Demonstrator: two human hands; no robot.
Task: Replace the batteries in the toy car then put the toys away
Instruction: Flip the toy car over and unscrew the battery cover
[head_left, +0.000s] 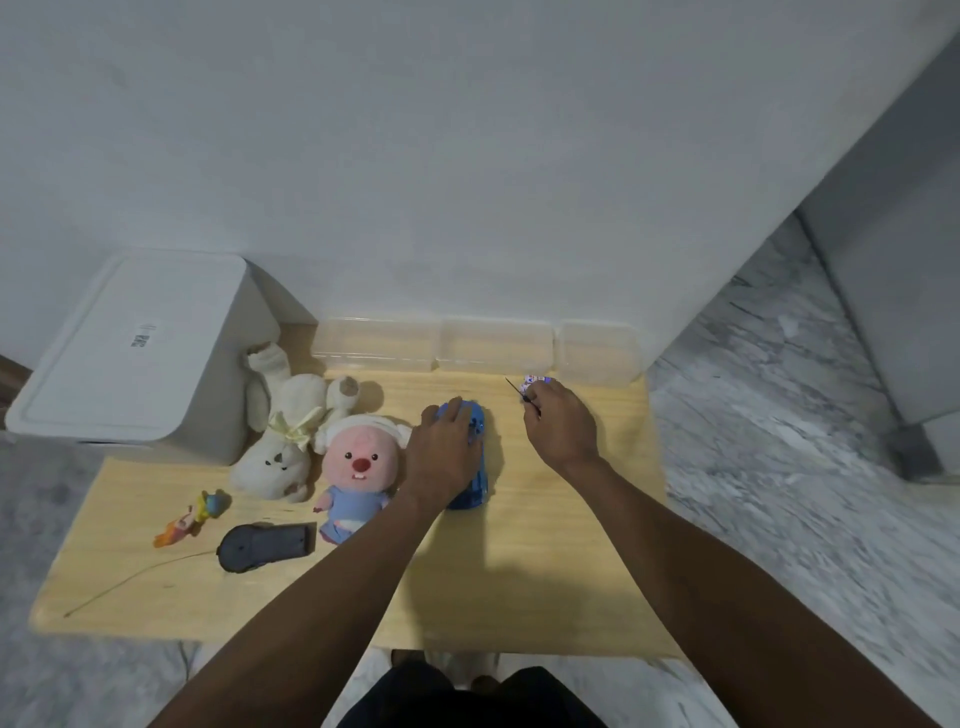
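A blue toy car (475, 480) lies lengthwise near the middle of the low wooden table (545, 571). My left hand (441, 452) rests on top of it, fingers wrapped over its far end. Just right of the car, my right hand (558, 423) is closed around a thin dark tool, likely a small screwdriver (517, 389), whose tip points up and left. A small pack with blue and white print (535, 379) lies just beyond my right knuckles. A black remote control (265, 545) with a thin wire antenna lies at the front left.
A white plush rabbit (285, 431), a pink plush in blue clothes (353, 473) and a small orange figurine (189, 519) lie left of the car. A white lidded bin (140, 358) stands at the far left. Three clear plastic boxes (493, 345) line the wall.
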